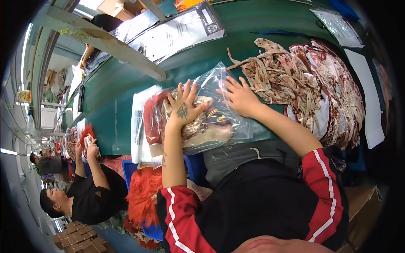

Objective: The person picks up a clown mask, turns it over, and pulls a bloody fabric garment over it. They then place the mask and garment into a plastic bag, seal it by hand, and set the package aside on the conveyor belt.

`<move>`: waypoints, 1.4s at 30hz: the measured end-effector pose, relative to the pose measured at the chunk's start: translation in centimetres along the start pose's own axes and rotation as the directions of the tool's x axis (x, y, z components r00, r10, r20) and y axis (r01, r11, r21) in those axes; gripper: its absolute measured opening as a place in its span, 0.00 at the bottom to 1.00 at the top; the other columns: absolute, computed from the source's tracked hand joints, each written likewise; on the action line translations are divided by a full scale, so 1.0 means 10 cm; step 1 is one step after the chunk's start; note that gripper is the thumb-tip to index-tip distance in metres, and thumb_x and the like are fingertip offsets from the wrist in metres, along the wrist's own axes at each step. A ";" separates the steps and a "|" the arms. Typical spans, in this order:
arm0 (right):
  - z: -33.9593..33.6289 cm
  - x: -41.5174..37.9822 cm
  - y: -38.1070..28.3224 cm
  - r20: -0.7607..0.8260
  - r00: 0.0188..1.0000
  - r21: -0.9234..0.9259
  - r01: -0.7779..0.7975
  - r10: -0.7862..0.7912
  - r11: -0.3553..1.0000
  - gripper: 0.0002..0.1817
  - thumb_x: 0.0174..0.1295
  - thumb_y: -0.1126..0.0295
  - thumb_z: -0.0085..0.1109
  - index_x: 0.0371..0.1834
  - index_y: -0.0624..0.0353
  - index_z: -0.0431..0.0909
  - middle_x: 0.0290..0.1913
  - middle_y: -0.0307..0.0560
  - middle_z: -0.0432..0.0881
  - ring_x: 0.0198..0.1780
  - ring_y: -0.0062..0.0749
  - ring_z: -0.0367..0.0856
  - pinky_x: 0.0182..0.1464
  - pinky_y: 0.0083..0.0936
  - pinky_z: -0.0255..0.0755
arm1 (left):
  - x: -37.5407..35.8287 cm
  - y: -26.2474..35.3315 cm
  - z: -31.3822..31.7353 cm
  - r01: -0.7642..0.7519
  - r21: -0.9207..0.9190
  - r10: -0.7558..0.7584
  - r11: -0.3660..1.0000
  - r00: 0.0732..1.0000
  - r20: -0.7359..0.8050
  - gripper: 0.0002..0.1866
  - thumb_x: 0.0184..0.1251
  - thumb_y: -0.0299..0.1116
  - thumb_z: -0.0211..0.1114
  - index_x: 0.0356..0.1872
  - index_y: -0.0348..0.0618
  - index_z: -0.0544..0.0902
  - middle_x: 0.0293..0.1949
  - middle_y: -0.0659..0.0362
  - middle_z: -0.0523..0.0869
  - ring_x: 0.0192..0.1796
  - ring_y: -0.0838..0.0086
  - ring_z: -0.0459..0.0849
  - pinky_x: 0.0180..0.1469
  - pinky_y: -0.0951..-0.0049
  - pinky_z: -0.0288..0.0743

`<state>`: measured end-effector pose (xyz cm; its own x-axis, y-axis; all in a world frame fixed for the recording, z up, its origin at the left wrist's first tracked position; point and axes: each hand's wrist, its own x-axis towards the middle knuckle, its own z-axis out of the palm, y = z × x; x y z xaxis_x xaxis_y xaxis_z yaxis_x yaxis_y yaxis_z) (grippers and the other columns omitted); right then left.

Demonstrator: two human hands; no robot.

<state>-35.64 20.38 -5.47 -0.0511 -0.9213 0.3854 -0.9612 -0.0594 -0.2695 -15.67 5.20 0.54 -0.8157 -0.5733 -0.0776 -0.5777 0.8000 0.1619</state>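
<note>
A clear plastic bag point(240, 126) lies on the green table in front of me. Inside it is a mask point(221, 130) with a dark open mouth, yellow teeth, pale skin and red hair point(155, 110) at the left end. My left hand point(184, 105) rests flat on the bag over the mask, fingers spread. Toward the bag's right side, my right hand point(240, 98) presses on the plastic with its fingers apart. White plastic bags point(138, 139) lie under the left edge of this bag.
Stained cloth strips and garments point(329, 88) are heaped on the right. Printed plastic packages point(181, 31) lie at the back, beside a post point(147, 67). A blue bin point(130, 168) with red-haired items point(145, 189) stands by my left side. A co-worker point(93, 189) handles a red-haired item further left.
</note>
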 end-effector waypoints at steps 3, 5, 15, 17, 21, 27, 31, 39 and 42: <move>0.02 -0.02 0.02 -0.038 0.999 -0.039 0.025 -0.027 0.999 0.24 0.67 0.63 0.54 0.67 0.52 0.76 0.69 0.52 0.73 0.74 0.50 0.65 0.76 0.45 0.55 | 0.10 0.26 -0.23 0.068 0.026 -0.070 0.997 0.992 0.102 0.51 0.60 0.73 0.61 0.77 0.47 0.64 0.80 0.55 0.60 0.80 0.44 0.54 0.72 0.24 0.41; 0.02 -0.02 0.03 -0.052 0.996 -0.036 0.075 -0.077 0.997 0.23 0.65 0.65 0.55 0.64 0.52 0.78 0.69 0.51 0.74 0.73 0.50 0.65 0.75 0.43 0.57 | 0.35 0.45 -0.41 0.021 -0.031 -0.018 0.999 0.995 0.097 0.51 0.59 0.72 0.63 0.76 0.47 0.65 0.78 0.54 0.64 0.78 0.44 0.59 0.71 0.24 0.43; 0.12 -0.04 0.22 -0.177 0.983 0.337 0.110 -0.052 0.935 0.15 0.57 0.73 0.58 0.48 0.58 0.83 0.61 0.48 0.81 0.66 0.49 0.74 0.68 0.41 0.67 | 1.47 0.41 0.20 -0.108 -0.352 0.107 0.930 0.994 -0.022 0.27 0.62 0.51 0.72 0.58 0.46 0.84 0.48 0.59 0.86 0.59 0.66 0.77 0.65 0.45 0.62; 0.13 -0.04 0.26 -0.216 0.976 0.351 0.105 -0.028 0.930 0.14 0.56 0.74 0.58 0.46 0.58 0.84 0.60 0.47 0.82 0.64 0.48 0.75 0.66 0.39 0.69 | 1.50 0.41 0.26 -0.146 -0.364 0.138 0.920 0.989 -0.046 0.26 0.61 0.49 0.72 0.56 0.45 0.85 0.44 0.60 0.86 0.56 0.68 0.78 0.64 0.48 0.64; 0.14 -0.03 0.30 -0.285 0.950 0.461 0.019 0.127 0.887 0.14 0.57 0.77 0.59 0.47 0.61 0.80 0.55 0.49 0.81 0.54 0.42 0.80 0.57 0.36 0.75 | 1.51 0.22 0.45 -0.163 -0.771 0.089 0.616 0.987 -0.137 0.24 0.59 0.46 0.75 0.53 0.45 0.84 0.38 0.63 0.82 0.49 0.70 0.76 0.60 0.57 0.62; -0.08 0.04 0.14 -0.194 0.788 0.752 -0.263 0.584 0.604 0.16 0.61 0.79 0.58 0.53 0.64 0.76 0.52 0.50 0.78 0.45 0.34 0.80 0.50 0.31 0.76 | 1.22 0.57 0.28 -0.341 -0.028 0.296 0.940 0.853 -0.430 0.19 0.59 0.37 0.74 0.51 0.45 0.84 0.35 0.65 0.81 0.45 0.71 0.75 0.55 0.66 0.65; 0.00 0.03 0.21 -0.162 0.815 0.750 -0.265 0.556 0.606 0.20 0.65 0.75 0.60 0.60 0.64 0.71 0.51 0.50 0.76 0.42 0.29 0.77 0.47 0.24 0.74 | 1.25 0.54 0.32 -0.380 -0.308 0.202 0.872 0.853 -0.481 0.16 0.61 0.31 0.71 0.51 0.45 0.83 0.34 0.63 0.81 0.43 0.70 0.76 0.49 0.71 0.69; 0.00 0.09 0.23 -0.066 0.773 0.792 -0.345 0.631 0.504 0.29 0.60 0.68 0.68 0.64 0.64 0.70 0.47 0.47 0.76 0.37 0.26 0.76 0.42 0.22 0.73 | 1.40 0.35 0.48 -0.364 -0.664 0.032 0.654 0.890 -0.456 0.07 0.63 0.30 0.68 0.41 0.43 0.85 0.30 0.63 0.81 0.35 0.73 0.76 0.40 0.76 0.70; -0.07 0.15 0.29 0.091 0.728 0.855 -0.408 0.680 0.322 0.34 0.57 0.65 0.71 0.65 0.64 0.69 0.44 0.45 0.78 0.34 0.27 0.76 0.39 0.24 0.74 | 1.39 0.34 0.47 -0.417 -0.433 0.120 0.799 0.817 -0.564 0.05 0.63 0.31 0.68 0.37 0.42 0.85 0.28 0.63 0.82 0.31 0.74 0.75 0.38 0.74 0.71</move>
<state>-38.68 19.08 -5.01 -0.6657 -0.7460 0.0166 -0.0565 0.0282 -0.9980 -29.10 0.79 -4.61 -0.7184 -0.4717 0.5113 -0.1080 0.8017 0.5880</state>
